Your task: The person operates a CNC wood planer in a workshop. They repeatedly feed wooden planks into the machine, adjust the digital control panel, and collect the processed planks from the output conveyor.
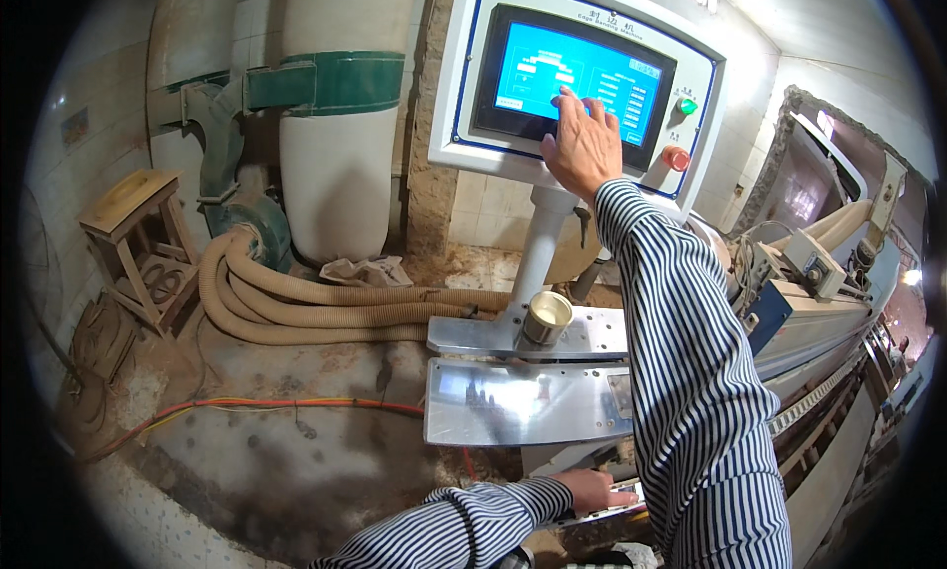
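Note:
My right hand [584, 145] is raised to the blue touchscreen [533, 61] of a white control panel [464, 145]. Its index fingertip meets the lit display or hovers just over it; the other fingers are loosely bent and hold nothing. Low in the view, my left hand [590, 490] is at a flat piece with a white edge [602, 515]. One digit lies along its top, and the fingers beneath are hidden. My right sleeve covers part of this area. A green knob [687, 106] and a red push button [676, 158] sit right of the screen.
A grey post [538, 239] carries the panel above a metal plate [523, 401]. On the ledge stands a small round tin [547, 318]. Ribbed hoses [326, 313], a wooden stool [138, 234] and an orange cable [296, 402] are left; machinery [819, 313] is right.

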`<control>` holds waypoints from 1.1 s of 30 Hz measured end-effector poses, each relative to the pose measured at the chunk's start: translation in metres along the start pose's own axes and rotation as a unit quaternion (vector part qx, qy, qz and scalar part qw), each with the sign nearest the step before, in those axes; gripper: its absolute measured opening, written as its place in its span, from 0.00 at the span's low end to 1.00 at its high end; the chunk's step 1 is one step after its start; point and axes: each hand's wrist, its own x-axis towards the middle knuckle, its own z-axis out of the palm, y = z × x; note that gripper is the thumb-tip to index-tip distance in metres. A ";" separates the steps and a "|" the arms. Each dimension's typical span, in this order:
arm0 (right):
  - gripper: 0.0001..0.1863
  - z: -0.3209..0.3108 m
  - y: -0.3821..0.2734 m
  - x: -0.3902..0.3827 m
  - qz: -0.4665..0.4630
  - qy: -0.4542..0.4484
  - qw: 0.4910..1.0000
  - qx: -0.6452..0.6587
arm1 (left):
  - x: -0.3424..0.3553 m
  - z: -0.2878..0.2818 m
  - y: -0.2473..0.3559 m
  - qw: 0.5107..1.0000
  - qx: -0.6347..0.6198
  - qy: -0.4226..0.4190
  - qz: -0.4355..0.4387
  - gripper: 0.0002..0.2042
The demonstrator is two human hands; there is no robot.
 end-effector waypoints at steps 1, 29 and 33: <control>0.25 -0.005 -0.002 0.001 0.003 -0.015 1.000 0.011 | 0.001 0.000 -0.003 1.000 -0.015 -0.002 -0.001 0.43; 0.24 -0.023 0.047 -0.063 0.016 0.016 1.000 -0.009 | -0.022 -0.009 0.022 0.999 -0.002 0.031 -0.028 0.45; 0.24 -0.025 0.061 -0.078 0.023 0.017 0.999 -0.025 | -0.024 -0.012 0.023 0.999 -0.013 0.017 -0.049 0.47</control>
